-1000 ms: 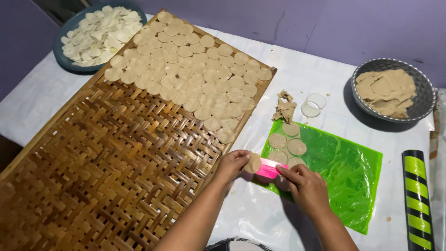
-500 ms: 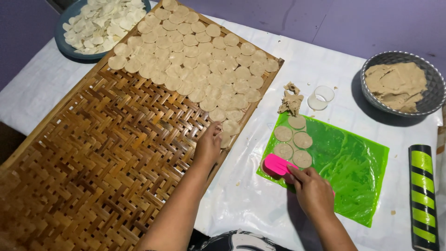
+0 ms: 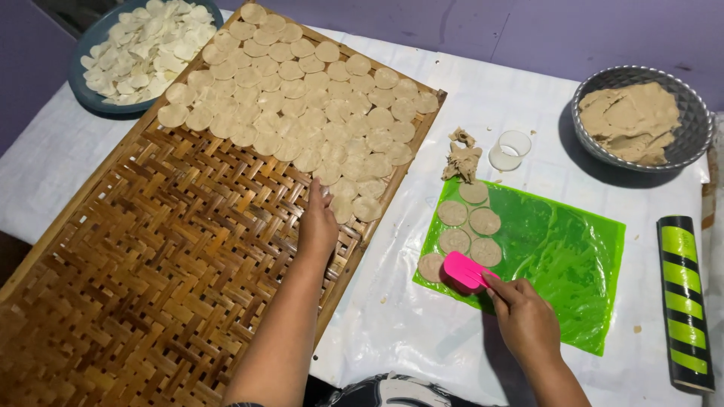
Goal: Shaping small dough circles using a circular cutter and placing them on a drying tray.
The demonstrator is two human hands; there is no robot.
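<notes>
The left hand (image 3: 318,222), fingers flat and released, is laid at the edge of the dough discs (image 3: 302,98) on the woven tray (image 3: 136,286), whose near half is bare. A pink scraper (image 3: 464,271) is gripped by the right hand (image 3: 526,320) on the green sheet (image 3: 558,256). Dough is held in the grey bowl (image 3: 641,120).

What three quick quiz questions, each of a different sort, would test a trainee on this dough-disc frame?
1. True or false: the right hand holds the pink scraper.
2. The left hand rests on: A) green sheet B) woven bamboo tray C) rolling pin.
3. How many dough discs lie on the green sheet?

Key: 1 true; 2 B; 3 six.
</notes>
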